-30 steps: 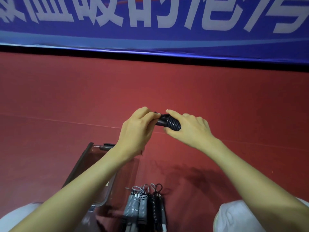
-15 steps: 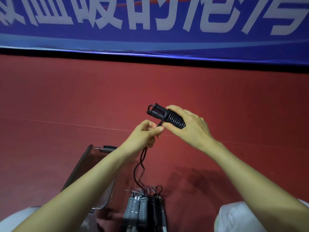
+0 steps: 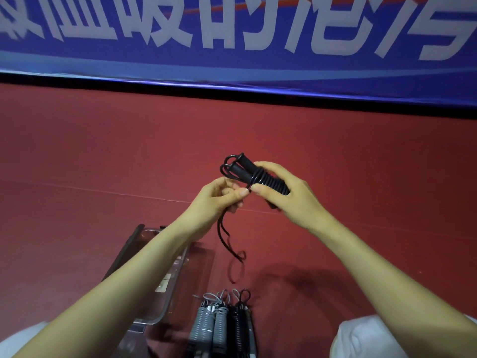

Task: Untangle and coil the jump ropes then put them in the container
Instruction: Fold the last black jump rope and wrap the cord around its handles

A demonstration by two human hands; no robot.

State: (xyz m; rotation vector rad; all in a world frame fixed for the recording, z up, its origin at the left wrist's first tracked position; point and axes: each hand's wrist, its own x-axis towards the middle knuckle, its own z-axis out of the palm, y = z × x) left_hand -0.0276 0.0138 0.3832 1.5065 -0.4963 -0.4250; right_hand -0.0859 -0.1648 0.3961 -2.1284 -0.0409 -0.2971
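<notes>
Winding the last of the cord onto the handles looks to be the step in hand. The right hand point(image 3: 291, 200) is curled round the black jump rope point(image 3: 268, 180), thumb and fingers clamping the two handles and the turns already laid over them, up above the container point(image 3: 180, 275) and a little beyond it. The left hand point(image 3: 216, 202) pinches the cord between thumb and forefinger, right where it leaves the bundle. From that pinch the loose tail point(image 3: 224, 239) hangs towards the container, twisted on itself and ending in a small loop that stops short of the rim.

To do this well, the person would likely let the twist run out of the tail before each turn, since a kinked cord sits proud and slips off. Each wrap should lie tight against the previous one, with the right thumb shifting to pin it as it lands. The left hand would do best sliding along the cord under light tension, not letting go. The final bit needs tucking under a turn, or the bundle may spring open when it is set down.

Two grey coiled ropes point(image 3: 209, 324) and a black coiled rope point(image 3: 240, 324) lie side by side at the container's near end; whether they rest inside it cannot be told. Red floor point(image 3: 361, 164) lies beyond the container.
</notes>
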